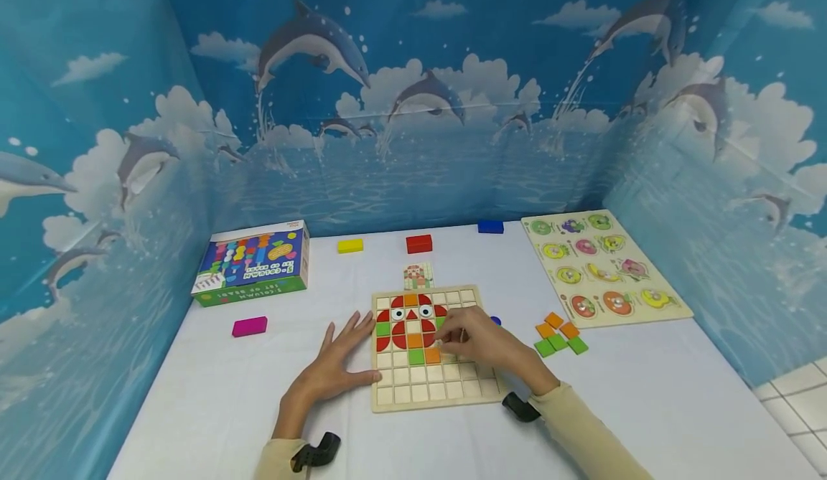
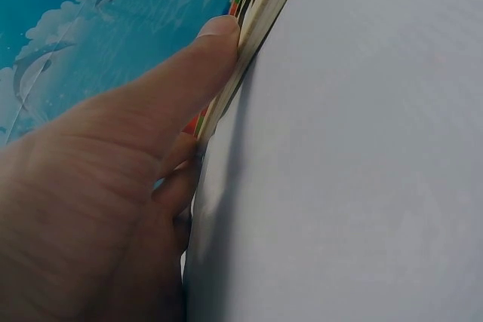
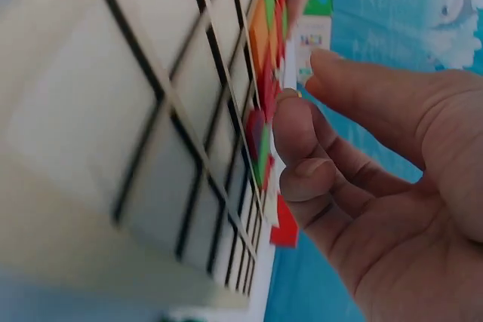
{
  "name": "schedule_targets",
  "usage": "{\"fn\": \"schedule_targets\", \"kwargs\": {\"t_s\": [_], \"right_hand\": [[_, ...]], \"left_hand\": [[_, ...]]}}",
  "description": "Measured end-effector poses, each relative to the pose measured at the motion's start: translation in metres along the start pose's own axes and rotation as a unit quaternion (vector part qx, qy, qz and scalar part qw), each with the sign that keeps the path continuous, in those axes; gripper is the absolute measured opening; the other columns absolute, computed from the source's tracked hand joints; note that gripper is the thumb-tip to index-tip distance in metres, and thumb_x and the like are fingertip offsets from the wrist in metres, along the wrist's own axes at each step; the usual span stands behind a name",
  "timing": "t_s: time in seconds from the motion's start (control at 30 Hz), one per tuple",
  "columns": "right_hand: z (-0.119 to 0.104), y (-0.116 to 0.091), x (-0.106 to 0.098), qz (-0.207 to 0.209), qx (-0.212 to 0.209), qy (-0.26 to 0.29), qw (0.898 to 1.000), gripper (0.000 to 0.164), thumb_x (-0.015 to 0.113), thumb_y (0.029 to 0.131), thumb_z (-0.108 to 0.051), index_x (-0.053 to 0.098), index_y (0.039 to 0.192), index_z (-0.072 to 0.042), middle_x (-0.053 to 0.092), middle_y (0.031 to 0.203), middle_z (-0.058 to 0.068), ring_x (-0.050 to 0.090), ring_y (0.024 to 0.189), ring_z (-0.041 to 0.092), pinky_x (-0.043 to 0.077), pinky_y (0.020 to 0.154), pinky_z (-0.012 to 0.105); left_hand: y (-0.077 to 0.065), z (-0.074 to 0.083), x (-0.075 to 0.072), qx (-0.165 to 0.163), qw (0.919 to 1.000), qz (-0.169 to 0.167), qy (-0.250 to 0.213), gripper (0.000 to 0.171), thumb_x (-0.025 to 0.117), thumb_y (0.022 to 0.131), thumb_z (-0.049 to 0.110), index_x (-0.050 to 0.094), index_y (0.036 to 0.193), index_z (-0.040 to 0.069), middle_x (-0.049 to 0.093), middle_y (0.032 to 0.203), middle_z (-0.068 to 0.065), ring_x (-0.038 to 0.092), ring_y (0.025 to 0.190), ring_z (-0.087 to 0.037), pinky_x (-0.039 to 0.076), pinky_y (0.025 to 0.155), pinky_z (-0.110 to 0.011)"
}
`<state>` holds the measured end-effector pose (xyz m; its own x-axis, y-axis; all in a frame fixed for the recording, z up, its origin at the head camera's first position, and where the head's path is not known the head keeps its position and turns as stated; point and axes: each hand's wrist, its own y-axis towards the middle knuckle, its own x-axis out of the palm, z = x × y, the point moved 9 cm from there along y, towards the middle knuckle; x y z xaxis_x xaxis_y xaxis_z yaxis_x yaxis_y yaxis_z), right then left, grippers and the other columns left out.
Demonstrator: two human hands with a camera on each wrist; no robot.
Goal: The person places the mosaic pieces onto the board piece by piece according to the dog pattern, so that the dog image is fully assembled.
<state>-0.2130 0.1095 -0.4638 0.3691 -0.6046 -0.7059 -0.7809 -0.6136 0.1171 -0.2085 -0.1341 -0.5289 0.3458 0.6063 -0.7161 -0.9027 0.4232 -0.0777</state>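
A wooden grid board [image 1: 420, 392] lies on the table, its upper cells filled with red, orange, green and eye-printed tiles in an owl-like picture. Spread along the board's left edge, my left hand [image 1: 339, 358] rests with fingers fairly straight. In the left wrist view, its thumb [image 2: 215, 39] touches the board's side. My right hand [image 1: 474, 336] is over the board's right half, fingers bent and fingertips near a red curved tile [image 1: 428, 339]. The right wrist view shows the thumb and index finger [image 3: 294, 122] close together; whether a tile is between them is unclear.
A small pattern card [image 1: 418, 276] lies behind the board. Loose orange and green tiles [image 1: 557, 342] are to the right, near a fruit puzzle board [image 1: 604, 268]. A bead-game box [image 1: 253, 263] stands back left. Yellow [image 1: 350, 246], red [image 1: 418, 243], blue [image 1: 490, 227] and magenta [image 1: 249, 326] blocks are spread around.
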Motion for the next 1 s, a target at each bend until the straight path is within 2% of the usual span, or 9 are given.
{"fn": "schedule_targets", "kwargs": {"t_s": [0.23,0.47,0.67,0.8,1.0], "right_hand": [[0.027,-0.018,-0.045,0.02,0.007,0.01,1.0,0.02,0.081,0.096,-0.005,0.081,0.115,0.0,0.076,0.099,0.002,0.063,0.08,0.011,0.06,0.069,0.025],[0.068,-0.059,-0.088,0.076,0.06,-0.031,0.995,0.025,0.084,0.094,-0.009,0.08,0.117,0.001,0.076,0.095,-0.003,0.066,0.08,0.009,0.06,0.067,0.025],[0.098,-0.089,-0.117,0.124,0.118,-0.077,0.982,0.027,0.089,0.089,-0.01,0.081,0.113,0.0,0.071,0.09,-0.002,0.06,0.077,0.014,0.055,0.062,0.023],[0.112,-0.102,-0.131,0.133,0.167,-0.108,0.971,0.028,0.092,0.087,-0.014,0.081,0.11,-0.001,0.064,0.086,-0.001,0.053,0.077,0.017,0.047,0.059,0.023],[0.123,-0.112,-0.133,0.111,0.19,-0.114,0.969,0.026,0.094,0.084,-0.017,0.081,0.101,-0.002,0.056,0.08,0.0,0.048,0.075,0.017,0.037,0.058,0.026]], "left_hand": [[0.002,-0.003,0.0,-0.003,1.0,0.004,-0.001,0.104,0.09,0.086,0.047,0.035,0.171,0.025,0.023,0.179,0.007,0.004,0.169,-0.023,-0.013,0.134,-0.056],[0.0,-0.002,0.006,-0.001,1.0,-0.009,0.004,0.104,0.09,0.087,0.048,0.034,0.171,0.024,0.023,0.179,0.005,0.005,0.169,-0.025,-0.012,0.134,-0.058],[0.001,0.001,0.001,-0.002,1.0,-0.002,0.006,0.104,0.09,0.087,0.047,0.033,0.171,0.024,0.023,0.179,0.006,0.005,0.169,-0.024,-0.012,0.134,-0.057],[0.001,0.002,-0.003,-0.004,1.0,0.002,-0.001,0.105,0.091,0.086,0.046,0.034,0.171,0.024,0.023,0.179,0.006,0.004,0.169,-0.025,-0.013,0.134,-0.056],[0.002,0.001,-0.001,-0.008,1.0,-0.003,0.0,0.105,0.091,0.086,0.047,0.033,0.171,0.025,0.022,0.179,0.007,0.003,0.169,-0.023,-0.013,0.134,-0.056]]}}
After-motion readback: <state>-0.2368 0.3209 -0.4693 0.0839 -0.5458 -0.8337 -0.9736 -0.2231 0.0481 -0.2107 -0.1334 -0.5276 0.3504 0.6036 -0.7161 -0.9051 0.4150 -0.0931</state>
